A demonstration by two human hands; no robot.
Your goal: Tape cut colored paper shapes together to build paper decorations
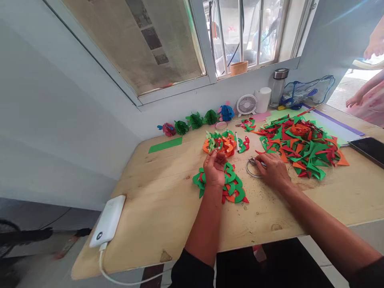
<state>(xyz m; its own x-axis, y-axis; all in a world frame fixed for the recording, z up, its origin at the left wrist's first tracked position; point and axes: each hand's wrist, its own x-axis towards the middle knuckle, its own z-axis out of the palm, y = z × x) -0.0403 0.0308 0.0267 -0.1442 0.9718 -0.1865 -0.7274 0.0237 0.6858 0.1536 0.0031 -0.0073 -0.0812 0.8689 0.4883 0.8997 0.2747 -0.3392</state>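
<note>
My left hand (215, 168) is palm up with its fingers curled, between two groups of cut paper pieces; whether it holds a small piece is too small to tell. Under and beside its wrist lie green and red curved pieces (239, 185). Just beyond its fingertips is a pile of orange, red and green pieces (227, 143). My right hand (270, 169) rests on the table, its fingers closed on scissors (252, 161) beside a metal ring (249, 172). A large heap of red, green and orange scraps (312, 148) lies to the right of it.
A power bank (108, 220) with a cable lies on the wooden table (168, 200) at left. Paper figures (195, 121), a white fan (246, 105), a bottle (279, 90) and a clear pouch (309, 92) line the wall. At right are a phone (369, 149) and another person's hand (354, 100).
</note>
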